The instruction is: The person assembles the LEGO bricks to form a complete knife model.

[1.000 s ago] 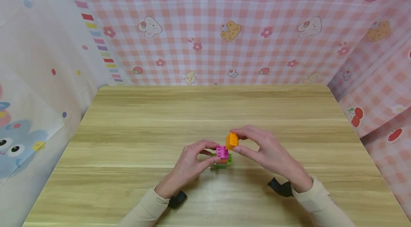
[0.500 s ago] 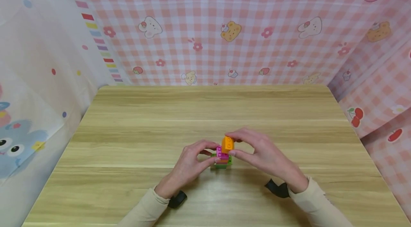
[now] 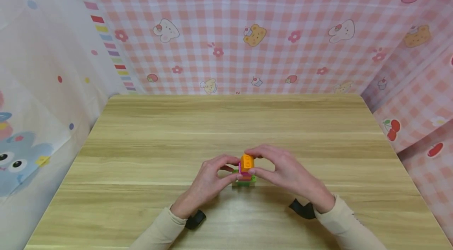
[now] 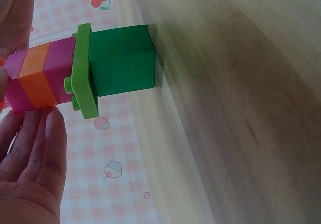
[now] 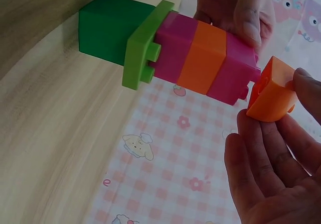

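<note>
A toy-brick tower stands upright on the table. Its bottom is a dark green block (image 4: 123, 61), topped by a wider light green plate (image 4: 83, 78). Above come a magenta block (image 5: 174, 48), an orange block (image 5: 203, 57) and a top magenta block (image 5: 233, 68). My left hand (image 3: 210, 175) grips the upper tower from the left, thumb in front and fingers behind. Between thumb and fingers, my right hand (image 3: 286, 169) pinches a loose orange brick (image 5: 271, 91). It is tilted, right over the top block's studs, with a narrow gap on one side in the right wrist view.
The wood-grain table (image 3: 148, 132) reaches back to a pink checked cloth (image 3: 198, 45). A white patterned cloth (image 3: 53, 65) hangs at the left. Black wrist straps, on the left (image 3: 196, 219) and on the right (image 3: 303, 208), sit close above the tabletop.
My right hand has carried the orange brick left and slightly down, from beside the tower to over its top magenta block. My left hand has kept its hold in place.
</note>
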A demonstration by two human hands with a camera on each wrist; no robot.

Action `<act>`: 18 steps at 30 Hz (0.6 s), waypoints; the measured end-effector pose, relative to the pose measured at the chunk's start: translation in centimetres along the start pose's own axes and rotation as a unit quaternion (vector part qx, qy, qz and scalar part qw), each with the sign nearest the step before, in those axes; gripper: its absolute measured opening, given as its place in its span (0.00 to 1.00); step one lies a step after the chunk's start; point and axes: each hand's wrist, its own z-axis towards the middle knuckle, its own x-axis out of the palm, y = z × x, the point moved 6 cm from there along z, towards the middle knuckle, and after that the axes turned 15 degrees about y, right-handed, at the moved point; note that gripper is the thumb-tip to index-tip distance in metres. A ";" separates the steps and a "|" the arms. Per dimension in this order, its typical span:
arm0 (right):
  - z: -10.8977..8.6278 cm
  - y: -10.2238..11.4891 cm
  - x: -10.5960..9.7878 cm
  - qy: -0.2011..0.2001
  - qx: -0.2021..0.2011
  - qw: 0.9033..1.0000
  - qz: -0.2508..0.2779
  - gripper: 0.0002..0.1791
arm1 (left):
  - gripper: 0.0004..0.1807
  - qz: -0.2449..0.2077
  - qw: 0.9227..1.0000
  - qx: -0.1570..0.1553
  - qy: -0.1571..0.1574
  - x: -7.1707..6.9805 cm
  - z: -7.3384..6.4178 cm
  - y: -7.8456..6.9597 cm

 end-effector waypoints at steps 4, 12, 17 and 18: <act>0.1 -0.1 0.3 -0.003 -0.011 1.000 -0.006 0.23 | 0.16 0.008 1.000 0.004 -0.003 -0.1 0.0 -0.1; 0.2 0.0 0.6 -0.003 -0.017 1.000 -0.014 0.23 | 0.15 0.008 1.000 0.001 -0.001 0.0 0.0 0.1; 0.2 0.0 0.7 -0.007 -0.024 0.999 -0.023 0.23 | 0.16 0.019 1.000 0.007 -0.002 -0.1 0.1 -0.1; 0.2 0.0 0.7 -0.008 -0.027 0.999 -0.026 0.23 | 0.16 0.027 1.000 0.009 -0.003 -0.1 0.1 -0.1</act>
